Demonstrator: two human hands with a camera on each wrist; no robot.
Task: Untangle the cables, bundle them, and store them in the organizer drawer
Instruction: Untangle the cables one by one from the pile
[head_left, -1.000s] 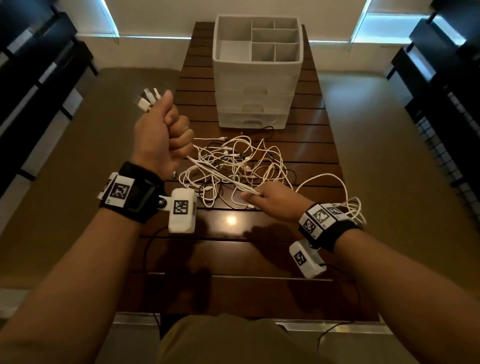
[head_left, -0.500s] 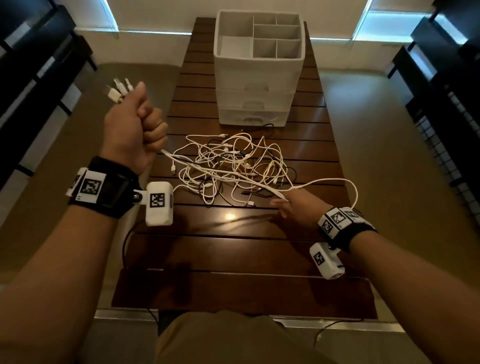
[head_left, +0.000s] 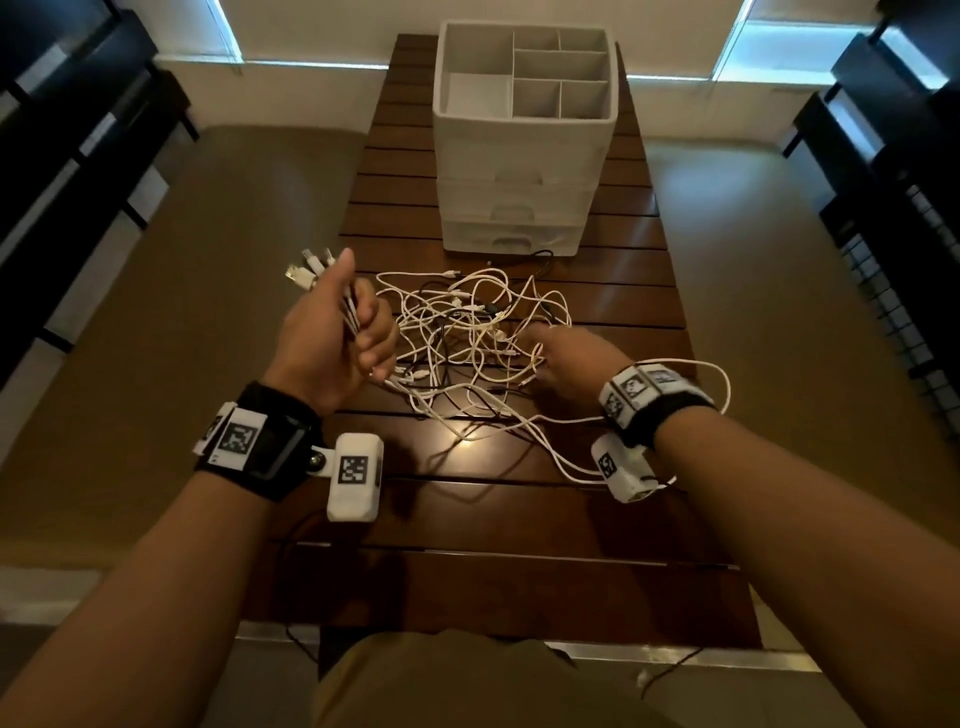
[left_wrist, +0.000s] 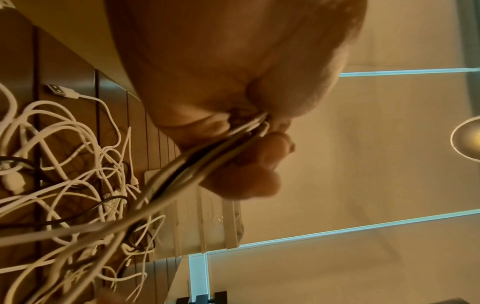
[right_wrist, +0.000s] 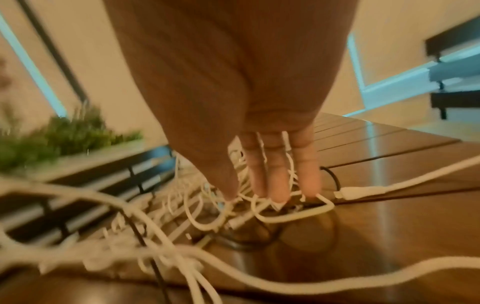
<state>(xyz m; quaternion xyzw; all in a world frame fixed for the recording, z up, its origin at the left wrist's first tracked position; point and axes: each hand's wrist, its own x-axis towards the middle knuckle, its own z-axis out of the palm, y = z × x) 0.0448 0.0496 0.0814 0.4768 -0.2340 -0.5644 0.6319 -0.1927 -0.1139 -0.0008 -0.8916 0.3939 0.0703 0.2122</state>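
Note:
A tangle of white and black cables (head_left: 467, 343) lies on the middle of the dark slatted table (head_left: 519, 519). My left hand (head_left: 337, 332) is raised at the tangle's left edge and grips a bunch of cable ends (left_wrist: 207, 160), with white plugs (head_left: 306, 267) sticking out above the fist. My right hand (head_left: 566, 358) reaches into the tangle's right side with straight fingers (right_wrist: 278, 174) touching the cables (right_wrist: 285, 214). The white organizer (head_left: 524, 150) stands behind the tangle with its lower drawers closed.
A long white cable loop (head_left: 717, 389) trails off to the right past my right wrist. Dark shelving (head_left: 67, 156) stands along the left and more dark shelving (head_left: 893, 156) along the right. A green plant (right_wrist: 64, 135) shows in the right wrist view.
My left hand came back from the far left toward the tangle, still gripping the cable ends. My right hand let go of the taut cable and moved forward into the pile.

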